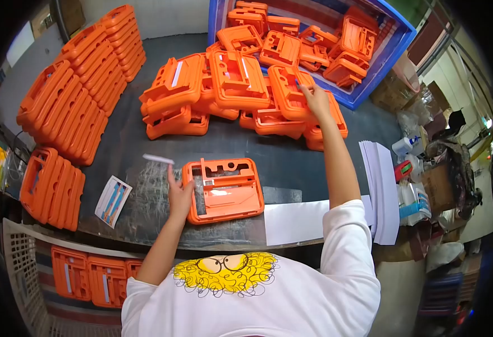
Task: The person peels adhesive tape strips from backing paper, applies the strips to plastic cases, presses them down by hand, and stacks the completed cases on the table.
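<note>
On the table in front of me lies an orange plastic case point(235, 211) with cut-outs. My left hand point(180, 196) is at its left edge, thumb against the rim and index finger stretched away. At that fingertip is a blurred white strip point(157, 159); whether the finger grips it or only touches it is unclear. My right hand point(316, 102) reaches to the pile, its fingers closed on the edge of another orange plastic case point(287, 101). A small blue bit point(297, 83) shows by those fingertips, too small to name.
Stacked orange cases point(61, 112) line the table's left side. At the back, a blue crate point(381, 73) holds several more. Close by lie a printed card point(113, 201), a white sheet point(294, 223) and a paper stack point(382, 191). A white crate point(24, 275) stands below the table.
</note>
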`<state>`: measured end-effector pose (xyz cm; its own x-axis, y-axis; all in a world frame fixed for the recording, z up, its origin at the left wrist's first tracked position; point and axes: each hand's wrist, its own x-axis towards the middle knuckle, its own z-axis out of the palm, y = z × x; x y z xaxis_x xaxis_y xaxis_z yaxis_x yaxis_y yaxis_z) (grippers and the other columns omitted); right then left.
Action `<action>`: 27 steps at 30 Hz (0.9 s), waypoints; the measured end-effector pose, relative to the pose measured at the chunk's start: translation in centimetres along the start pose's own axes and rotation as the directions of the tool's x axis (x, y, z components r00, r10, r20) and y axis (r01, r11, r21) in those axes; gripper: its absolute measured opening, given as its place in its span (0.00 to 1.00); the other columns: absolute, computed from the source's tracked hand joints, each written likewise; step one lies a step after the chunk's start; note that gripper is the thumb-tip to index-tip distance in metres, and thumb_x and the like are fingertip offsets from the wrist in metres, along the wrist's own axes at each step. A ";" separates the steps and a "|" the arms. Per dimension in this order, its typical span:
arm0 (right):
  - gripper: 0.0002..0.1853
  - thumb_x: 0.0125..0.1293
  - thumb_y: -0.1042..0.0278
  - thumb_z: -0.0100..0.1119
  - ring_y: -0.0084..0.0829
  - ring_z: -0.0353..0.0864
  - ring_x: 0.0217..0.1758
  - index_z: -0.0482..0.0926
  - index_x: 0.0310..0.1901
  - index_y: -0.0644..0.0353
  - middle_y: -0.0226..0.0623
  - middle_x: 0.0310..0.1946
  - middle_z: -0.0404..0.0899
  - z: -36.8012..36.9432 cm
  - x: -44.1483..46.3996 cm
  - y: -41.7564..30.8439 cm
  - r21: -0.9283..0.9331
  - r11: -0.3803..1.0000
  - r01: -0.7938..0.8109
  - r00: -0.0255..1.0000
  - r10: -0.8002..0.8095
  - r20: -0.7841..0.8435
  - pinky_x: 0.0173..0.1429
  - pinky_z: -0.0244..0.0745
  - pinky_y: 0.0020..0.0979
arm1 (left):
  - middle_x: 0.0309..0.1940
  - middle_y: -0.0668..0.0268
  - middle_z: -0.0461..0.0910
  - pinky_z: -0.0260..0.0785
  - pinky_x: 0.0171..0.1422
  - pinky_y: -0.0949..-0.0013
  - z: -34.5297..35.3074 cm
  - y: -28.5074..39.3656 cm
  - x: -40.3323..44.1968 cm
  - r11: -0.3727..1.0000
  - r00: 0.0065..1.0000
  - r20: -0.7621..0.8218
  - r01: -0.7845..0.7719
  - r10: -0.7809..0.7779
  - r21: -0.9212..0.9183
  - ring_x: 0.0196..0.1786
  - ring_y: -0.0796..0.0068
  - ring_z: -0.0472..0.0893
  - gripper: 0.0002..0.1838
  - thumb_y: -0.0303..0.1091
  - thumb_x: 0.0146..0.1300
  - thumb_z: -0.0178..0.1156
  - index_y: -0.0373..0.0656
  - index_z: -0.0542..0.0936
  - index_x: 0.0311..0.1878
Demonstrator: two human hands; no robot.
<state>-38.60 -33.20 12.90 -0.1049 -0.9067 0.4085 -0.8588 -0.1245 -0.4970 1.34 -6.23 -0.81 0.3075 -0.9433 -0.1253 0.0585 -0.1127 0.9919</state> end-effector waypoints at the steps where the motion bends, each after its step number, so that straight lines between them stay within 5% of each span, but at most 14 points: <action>1: 0.31 0.64 0.40 0.61 0.52 0.83 0.44 0.79 0.47 0.68 0.57 0.40 0.83 0.4 -0.6 -0.1 0.057 0.998 0.036 0.996 -0.031 -0.082 0.49 0.75 0.47 | 0.48 0.52 0.81 0.72 0.55 0.63 -0.1 -0.5 0.3 0.947 0.974 -0.090 -0.176 0.207 0.269 0.49 0.64 0.81 0.44 0.28 0.63 0.64 0.49 0.51 0.78; 3: 0.25 0.65 0.50 0.63 0.49 0.83 0.41 0.77 0.51 0.67 0.54 0.36 0.83 0.1 -3.4 -1.4 -0.080 0.989 0.125 0.952 -0.142 -0.271 0.49 0.75 0.45 | 0.52 0.49 0.78 0.67 0.62 0.59 -1.1 -2.5 0.3 0.556 0.803 -0.073 -0.341 0.592 0.758 0.56 0.59 0.78 0.38 0.28 0.62 0.64 0.48 0.61 0.74; 4: 0.22 0.66 0.54 0.63 0.47 0.82 0.40 0.78 0.49 0.66 0.52 0.35 0.82 -0.6 -5.6 -3.4 -0.165 0.962 0.216 0.880 -0.265 -0.393 0.49 0.75 0.44 | 0.54 0.49 0.75 0.62 0.66 0.58 -0.7 0.3 -1.0 0.736 0.813 -0.233 -0.311 0.534 0.602 0.59 0.55 0.73 0.16 0.33 0.66 0.59 0.42 0.76 0.56; 5: 0.19 0.66 0.57 0.63 0.46 0.82 0.39 0.79 0.48 0.66 0.50 0.34 0.82 -1.2 -8.0 -5.7 -0.256 0.921 0.292 0.777 -0.385 -0.499 0.48 0.76 0.43 | 0.51 0.50 0.75 0.63 0.64 0.58 -1.7 1.5 -1.7 0.759 0.836 -0.161 -0.375 0.525 0.531 0.57 0.56 0.74 0.12 0.35 0.68 0.57 0.40 0.76 0.51; 7: 0.12 0.64 0.66 0.64 0.41 0.82 0.38 0.81 0.45 0.65 0.46 0.32 0.80 -2.1 -15.0 -10.8 0.274 0.923 0.270 0.957 -0.226 -0.181 0.45 0.76 0.37 | 0.47 0.53 0.76 0.64 0.61 0.60 -3.8 3.1 -2.7 0.798 0.855 -0.015 -0.478 0.519 0.367 0.53 0.58 0.75 0.13 0.39 0.72 0.51 0.37 0.77 0.39; 8: 0.10 0.63 0.68 0.64 0.32 0.81 0.37 0.81 0.41 0.65 0.41 0.32 0.80 -1.9 -18.6 -12.5 0.463 0.877 0.125 0.958 -0.229 0.174 0.42 0.76 0.32 | 0.40 0.58 0.76 0.65 0.55 0.63 -2.9 4.4 -3.7 0.876 0.894 -0.006 -0.437 0.448 0.204 0.46 0.63 0.75 0.22 0.42 0.76 0.42 0.37 0.73 0.29; 9: 0.10 0.62 0.68 0.67 0.25 0.78 0.34 0.81 0.40 0.65 0.36 0.31 0.79 -1.0 -22.0 -13.4 0.568 0.813 -0.130 0.791 -0.260 0.553 0.41 0.75 0.30 | 0.38 0.60 0.77 0.65 0.54 0.64 -2.5 4.6 -4.1 0.931 0.935 0.098 -0.349 0.340 0.101 0.44 0.65 0.74 0.22 0.42 0.76 0.41 0.38 0.73 0.29; 11: 0.11 0.61 0.67 0.68 0.20 0.76 0.33 0.82 0.38 0.67 0.34 0.32 0.79 0.8 -28.1 -15.9 0.561 0.626 -0.542 0.528 -0.266 0.806 0.39 0.73 0.27 | 0.35 0.63 0.77 0.65 0.52 0.65 -2.0 4.6 -4.5 0.990 0.934 0.331 -0.116 0.136 -0.080 0.41 0.69 0.74 0.22 0.41 0.76 0.39 0.39 0.73 0.30; 13: 0.11 0.61 0.67 0.68 0.20 0.75 0.33 0.82 0.38 0.67 0.34 0.33 0.80 3.1 -30.8 -17.1 0.649 0.539 -0.538 0.685 -0.169 0.708 0.38 0.71 0.25 | 0.32 0.65 0.76 0.65 0.49 0.68 -0.9 4.9 -5.2 0.946 0.893 0.346 -0.320 0.287 0.042 0.39 0.73 0.72 0.23 0.42 0.77 0.37 0.40 0.73 0.29; 17: 0.10 0.60 0.67 0.68 0.19 0.75 0.30 0.83 0.37 0.65 0.33 0.32 0.81 3.8 -31.7 -18.1 0.663 0.618 -0.423 0.821 -0.048 0.569 0.36 0.70 0.26 | 0.35 0.63 0.75 0.66 0.50 0.67 -0.1 5.4 -6.1 0.974 0.934 0.320 -0.204 0.162 0.103 0.40 0.71 0.74 0.23 0.41 0.77 0.38 0.38 0.73 0.29; 19: 0.06 0.58 0.71 0.69 0.24 0.77 0.33 0.83 0.36 0.61 0.31 0.29 0.81 3.2 -31.6 -18.7 0.659 0.747 -0.089 0.954 -0.127 0.273 0.41 0.70 0.29 | 0.43 0.61 0.78 0.67 0.56 0.65 0.0 4.8 -5.8 0.974 0.942 0.284 -0.212 0.180 0.085 0.46 0.68 0.77 0.19 0.40 0.76 0.41 0.37 0.79 0.40; 21: 0.05 0.57 0.73 0.69 0.28 0.78 0.35 0.84 0.35 0.60 0.31 0.29 0.81 2.9 -31.4 -18.5 0.499 0.799 0.334 0.942 -0.306 -0.141 0.44 0.70 0.31 | 0.47 0.63 0.81 0.67 0.60 0.63 0.0 4.8 -5.5 0.948 0.921 0.248 -0.317 0.300 0.030 0.49 0.67 0.78 0.16 0.39 0.73 0.48 0.39 0.80 0.51; 24: 0.06 0.55 0.79 0.70 0.32 0.78 0.38 0.83 0.33 0.59 0.34 0.32 0.81 3.6 -32.6 -18.3 0.646 0.728 0.230 0.972 -0.197 -0.125 0.44 0.69 0.31 | 0.52 0.61 0.82 0.65 0.67 0.58 -1.2 5.5 -6.4 0.562 0.671 0.404 -0.742 0.622 0.366 0.54 0.59 0.79 0.18 0.36 0.63 0.61 0.43 0.80 0.56; 27: 0.06 0.55 0.81 0.69 0.33 0.77 0.37 0.83 0.33 0.60 0.35 0.33 0.80 5.7 -34.9 -16.9 0.704 0.698 0.133 0.988 -0.145 -0.043 0.42 0.69 0.31 | 0.51 0.62 0.80 0.66 0.66 0.54 -2.6 3.3 -6.6 0.499 0.645 0.508 -0.764 0.571 0.409 0.52 0.60 0.79 0.23 0.32 0.53 0.67 0.48 0.81 0.56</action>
<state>-17.55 -1.79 2.69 -0.0007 -0.8606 0.5092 -0.2603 -0.4915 -0.8311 1.96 0.42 3.26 -0.2509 -0.8313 0.4959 -0.5939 0.5368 0.5993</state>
